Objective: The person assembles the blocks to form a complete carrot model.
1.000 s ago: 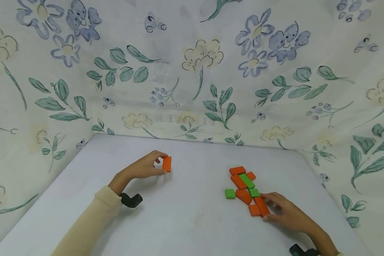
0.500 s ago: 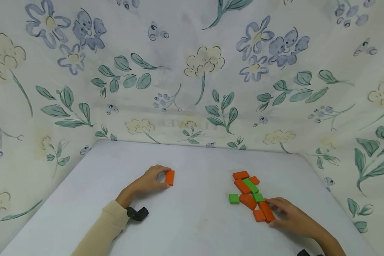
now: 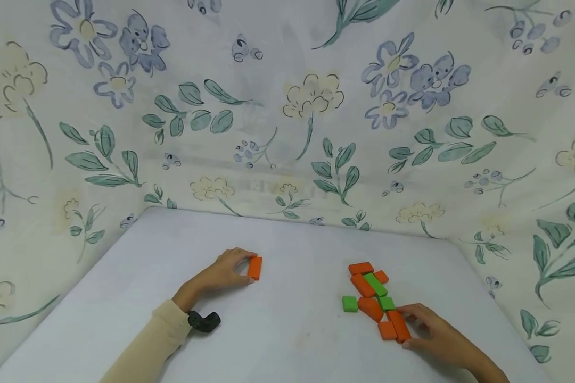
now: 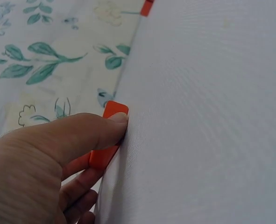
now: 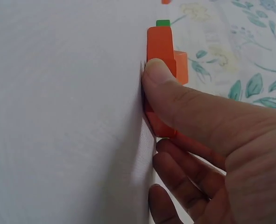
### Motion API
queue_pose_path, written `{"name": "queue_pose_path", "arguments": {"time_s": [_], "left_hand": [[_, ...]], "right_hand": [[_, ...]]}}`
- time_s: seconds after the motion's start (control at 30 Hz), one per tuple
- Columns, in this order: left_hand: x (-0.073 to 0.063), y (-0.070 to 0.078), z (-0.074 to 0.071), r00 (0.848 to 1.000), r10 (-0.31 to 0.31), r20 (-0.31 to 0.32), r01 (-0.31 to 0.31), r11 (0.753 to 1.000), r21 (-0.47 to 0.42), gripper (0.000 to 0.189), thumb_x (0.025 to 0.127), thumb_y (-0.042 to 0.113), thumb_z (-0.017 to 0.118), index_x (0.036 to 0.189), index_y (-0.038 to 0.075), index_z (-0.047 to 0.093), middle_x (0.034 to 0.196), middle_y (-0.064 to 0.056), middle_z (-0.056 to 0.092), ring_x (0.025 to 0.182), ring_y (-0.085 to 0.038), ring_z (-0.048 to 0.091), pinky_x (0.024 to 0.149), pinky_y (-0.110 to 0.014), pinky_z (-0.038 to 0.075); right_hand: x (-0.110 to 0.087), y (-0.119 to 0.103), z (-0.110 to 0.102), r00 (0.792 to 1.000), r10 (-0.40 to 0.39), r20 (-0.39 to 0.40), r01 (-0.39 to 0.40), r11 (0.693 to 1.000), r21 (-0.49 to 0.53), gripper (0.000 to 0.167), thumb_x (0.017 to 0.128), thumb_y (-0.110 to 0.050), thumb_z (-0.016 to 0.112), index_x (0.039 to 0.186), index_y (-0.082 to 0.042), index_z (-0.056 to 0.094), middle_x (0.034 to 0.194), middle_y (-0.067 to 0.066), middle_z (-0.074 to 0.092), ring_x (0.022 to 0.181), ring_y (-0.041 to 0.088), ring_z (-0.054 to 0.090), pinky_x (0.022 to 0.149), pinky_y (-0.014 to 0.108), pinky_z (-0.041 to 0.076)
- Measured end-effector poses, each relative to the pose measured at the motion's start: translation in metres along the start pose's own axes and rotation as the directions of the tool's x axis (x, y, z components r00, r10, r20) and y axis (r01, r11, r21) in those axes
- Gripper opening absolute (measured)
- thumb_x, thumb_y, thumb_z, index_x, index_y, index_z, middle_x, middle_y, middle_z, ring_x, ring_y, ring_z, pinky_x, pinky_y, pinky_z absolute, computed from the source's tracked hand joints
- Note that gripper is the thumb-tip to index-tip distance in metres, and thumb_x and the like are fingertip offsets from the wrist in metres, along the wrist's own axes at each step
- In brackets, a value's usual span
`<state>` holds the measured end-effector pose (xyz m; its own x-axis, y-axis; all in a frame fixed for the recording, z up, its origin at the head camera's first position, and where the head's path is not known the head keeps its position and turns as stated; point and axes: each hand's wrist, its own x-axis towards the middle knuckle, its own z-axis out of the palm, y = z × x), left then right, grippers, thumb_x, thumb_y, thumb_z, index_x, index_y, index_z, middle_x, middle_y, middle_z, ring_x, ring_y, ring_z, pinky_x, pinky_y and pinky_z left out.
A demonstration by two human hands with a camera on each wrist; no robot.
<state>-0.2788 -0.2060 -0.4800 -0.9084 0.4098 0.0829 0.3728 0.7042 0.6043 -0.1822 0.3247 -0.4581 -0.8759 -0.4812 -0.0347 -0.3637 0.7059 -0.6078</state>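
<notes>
On the left of the white table, my left hand (image 3: 227, 270) pinches an orange rectangular block (image 3: 255, 268) between thumb and fingers. The left wrist view has the thumb lying across this block (image 4: 103, 157). My right hand (image 3: 438, 336) holds another orange oblong block (image 3: 399, 326) by its ends, at the near end of a group of blocks. Touching or close beside it are a small orange square block (image 3: 387, 331) and a green block (image 3: 386, 303). In the right wrist view, the thumb covers part of the held block (image 5: 162, 125).
Further up the group lie an orange many-sided block (image 3: 371, 308), a long green block (image 3: 375, 284) and several more orange pieces. A green square block (image 3: 350, 304) sits at the group's left. Flowered cloth (image 3: 268, 133) rises behind the white table (image 3: 297, 287).
My left hand has come slightly nearer with its orange block. The right hand stays on its block in the group. The head view has tilted a little, shifting the scene downward.
</notes>
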Motion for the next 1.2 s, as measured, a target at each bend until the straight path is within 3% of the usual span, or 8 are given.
{"name": "queue_pose_path", "arguments": {"time_s": [0.17,0.3,0.4,0.6,0.83,1.03,1.2], "left_hand": [[-0.002,-0.002,0.002,1.000,0.008,-0.003,-0.007,1.000,0.016,0.064,0.087,0.033,0.077,0.143,0.015,0.053,0.145,-0.009,0.052,0.136,-0.032,0.043,0.114,-0.057,0.032],[0.000,-0.001,-0.003,1.000,0.025,0.001,-0.025,0.999,0.024,0.065,0.087,0.035,0.076,0.144,0.014,0.053,0.145,-0.010,0.052,0.136,-0.033,0.043,0.113,-0.059,0.032],[-0.003,-0.002,-0.006,1.000,-0.006,-0.007,0.006,1.000,0.028,0.067,0.086,0.034,0.077,0.145,0.013,0.051,0.145,-0.011,0.052,0.136,-0.034,0.043,0.113,-0.060,0.031],[-0.005,-0.006,-0.004,1.000,-0.021,0.015,0.021,1.000,-0.014,0.073,0.087,0.036,0.076,0.149,0.012,0.046,0.149,-0.011,0.049,0.140,-0.035,0.040,0.115,-0.060,0.029],[0.002,0.000,0.003,1.000,-0.003,0.016,0.004,0.998,-0.058,0.067,0.089,0.037,0.075,0.145,0.012,0.050,0.148,-0.009,0.050,0.141,-0.032,0.041,0.117,-0.056,0.031],[0.002,0.002,-0.003,1.000,-0.023,0.006,0.023,0.999,-0.033,0.061,0.088,0.032,0.076,0.142,0.014,0.053,0.145,-0.010,0.053,0.138,-0.032,0.043,0.116,-0.056,0.033],[0.001,0.001,-0.002,0.999,-0.026,0.024,0.028,0.999,-0.046,0.062,0.088,0.033,0.075,0.142,0.014,0.053,0.146,-0.009,0.052,0.139,-0.033,0.042,0.116,-0.056,0.032]], "right_hand": [[-0.002,-0.003,0.001,1.000,-0.016,-0.010,0.016,0.999,-0.040,0.064,0.083,-0.038,0.079,0.133,-0.007,0.053,0.122,0.004,0.061,0.099,0.000,0.054,0.083,0.021,0.052],[-0.005,-0.006,-0.005,0.999,0.040,-0.002,-0.040,0.999,-0.014,0.065,0.082,-0.037,0.080,0.133,-0.006,0.054,0.126,0.008,0.064,0.100,0.000,0.058,0.082,0.021,0.053],[-0.002,-0.008,-0.005,0.998,0.060,0.001,-0.060,0.998,0.016,0.066,0.084,-0.036,0.080,0.135,-0.005,0.053,0.129,0.012,0.063,0.099,0.000,0.059,0.083,0.020,0.054],[0.001,-0.011,-0.009,0.994,-0.052,-0.092,0.051,0.999,-0.011,0.065,0.085,-0.032,0.079,0.137,-0.003,0.052,0.131,0.018,0.061,0.098,-0.002,0.058,0.081,0.023,0.057],[0.002,-0.027,-0.024,0.960,-0.128,-0.251,0.108,0.990,-0.089,0.059,0.080,-0.026,0.084,0.130,-0.010,0.056,0.123,0.007,0.059,0.100,-0.004,0.055,0.080,0.024,0.056],[0.019,-0.055,-0.024,0.959,-0.105,-0.263,0.085,0.993,-0.086,0.056,0.083,-0.031,0.082,0.128,-0.014,0.056,0.121,0.002,0.058,0.097,0.003,0.056,0.083,0.026,0.056],[0.037,-0.080,-0.016,0.949,-0.189,-0.253,0.179,0.982,-0.060,0.058,0.083,-0.024,0.083,0.130,-0.010,0.053,0.121,0.004,0.058,0.097,0.008,0.058,0.083,0.027,0.056]]}}
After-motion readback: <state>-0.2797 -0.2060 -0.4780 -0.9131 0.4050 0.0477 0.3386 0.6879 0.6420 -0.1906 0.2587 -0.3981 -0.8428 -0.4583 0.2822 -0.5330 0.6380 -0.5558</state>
